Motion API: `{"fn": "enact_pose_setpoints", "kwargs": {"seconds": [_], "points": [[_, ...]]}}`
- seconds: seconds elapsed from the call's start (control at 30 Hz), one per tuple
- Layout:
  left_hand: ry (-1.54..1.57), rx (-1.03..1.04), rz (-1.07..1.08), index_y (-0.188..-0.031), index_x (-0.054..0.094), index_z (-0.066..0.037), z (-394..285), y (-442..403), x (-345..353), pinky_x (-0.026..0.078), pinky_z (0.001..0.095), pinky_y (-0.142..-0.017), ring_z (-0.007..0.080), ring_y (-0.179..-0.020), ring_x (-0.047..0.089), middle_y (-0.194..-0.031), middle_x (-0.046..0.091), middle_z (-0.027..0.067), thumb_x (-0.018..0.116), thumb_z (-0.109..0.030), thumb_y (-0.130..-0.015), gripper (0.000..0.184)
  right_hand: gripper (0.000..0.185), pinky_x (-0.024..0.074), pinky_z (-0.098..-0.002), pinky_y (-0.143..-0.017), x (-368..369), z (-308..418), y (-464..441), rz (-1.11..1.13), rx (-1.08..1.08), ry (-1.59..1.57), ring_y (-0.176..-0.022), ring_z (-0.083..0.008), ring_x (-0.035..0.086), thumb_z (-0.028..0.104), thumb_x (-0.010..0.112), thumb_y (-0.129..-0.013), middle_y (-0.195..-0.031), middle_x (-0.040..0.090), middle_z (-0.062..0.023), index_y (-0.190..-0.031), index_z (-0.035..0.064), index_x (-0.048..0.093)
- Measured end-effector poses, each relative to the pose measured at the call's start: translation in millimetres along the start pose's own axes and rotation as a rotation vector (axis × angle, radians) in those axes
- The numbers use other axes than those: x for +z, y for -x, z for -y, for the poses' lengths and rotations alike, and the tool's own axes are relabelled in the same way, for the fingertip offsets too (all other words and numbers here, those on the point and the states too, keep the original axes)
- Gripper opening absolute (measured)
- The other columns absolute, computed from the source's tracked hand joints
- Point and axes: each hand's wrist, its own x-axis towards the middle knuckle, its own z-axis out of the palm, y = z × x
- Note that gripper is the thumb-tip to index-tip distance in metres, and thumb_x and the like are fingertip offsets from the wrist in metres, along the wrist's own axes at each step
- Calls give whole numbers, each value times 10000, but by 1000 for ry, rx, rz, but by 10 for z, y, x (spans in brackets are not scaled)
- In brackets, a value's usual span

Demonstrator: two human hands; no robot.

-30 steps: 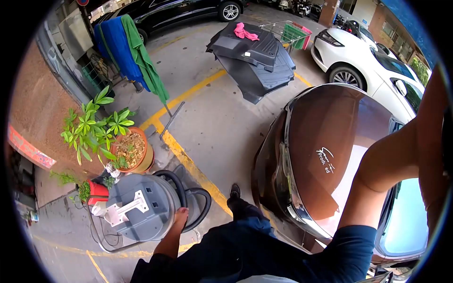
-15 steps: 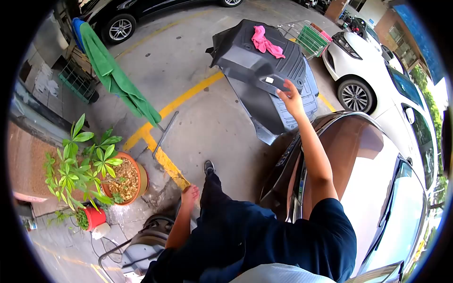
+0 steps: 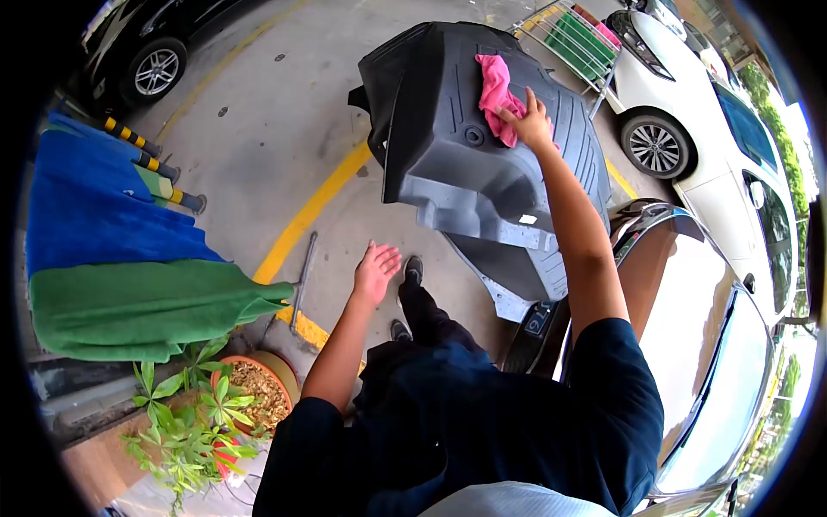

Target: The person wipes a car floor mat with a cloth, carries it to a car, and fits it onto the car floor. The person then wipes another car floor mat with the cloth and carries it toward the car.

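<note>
My right hand reaches over a crumpled pink cloth, its thumb on the cloth and its fingers apart. The cloth lies on top of a stack of black moulded car floor mats, with ridged panels and a small white label. What props up the stack is hidden. My left hand hangs in the air below and to the left of the mats, holding nothing, with its fingers stretched out.
Close on the right stands a dark brown car, with a white car behind it. A metal cart is beyond the mats. Blue and green towels hang at left, above a potted plant.
I have stepped nearer to the mats. My right hand has moved forward onto the pink cloth, and my left hand has risen and swung forward. The hanging towels show more fully.
</note>
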Motion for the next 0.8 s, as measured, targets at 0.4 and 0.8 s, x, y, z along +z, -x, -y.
{"fn": "enact_pose_setpoints", "kwargs": {"seconds": [0.4, 0.8], "points": [[577, -233, 184, -1317, 475, -121, -264, -989, 466, 279, 515, -1076, 278, -1268, 407, -1349, 503, 79, 237, -551, -992, 589, 307, 406, -476, -914, 1024, 1693, -902, 254, -505, 520, -1142, -284, 482, 258, 510, -880, -1210, 561, -16, -1162, 222, 625], [634, -605, 235, -1247, 556, -117, -637, -897, 467, 211, 514, -1137, 248, -1286, 425, -1325, 548, 60, 289, -467, -1005, 502, 475, 407, -466, -961, 838, 536, 1949, 191, -637, 291, -1087, -315, 518, 230, 640, -740, -1131, 544, -75, -1210, 222, 574]]}}
